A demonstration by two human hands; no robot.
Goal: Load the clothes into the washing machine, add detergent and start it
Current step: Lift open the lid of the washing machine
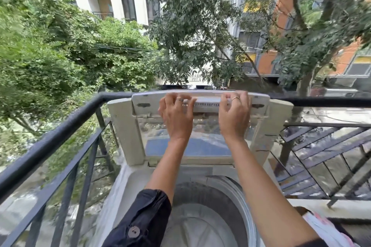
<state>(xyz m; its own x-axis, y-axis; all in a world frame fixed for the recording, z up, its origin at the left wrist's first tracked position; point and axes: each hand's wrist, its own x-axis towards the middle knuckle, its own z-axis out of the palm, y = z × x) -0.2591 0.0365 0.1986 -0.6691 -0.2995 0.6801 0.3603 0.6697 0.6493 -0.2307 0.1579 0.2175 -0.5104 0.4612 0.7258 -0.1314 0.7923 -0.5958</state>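
Note:
A white top-loading washing machine stands on a balcony with its lid raised upright. Its round drum lies open below me, pale inside, and no clothes show in it. My left hand and my right hand both reach up to the lid's top edge, fingers curled over the handle strip there. Each hand wears a ring. A dark buttoned sleeve covers my left upper arm. White and pink cloth hangs at the lower right edge.
A black metal railing runs along the left and behind the machine, continuing on the right. Beyond it are trees, a street far below and apartment buildings. The machine fills the balcony corner.

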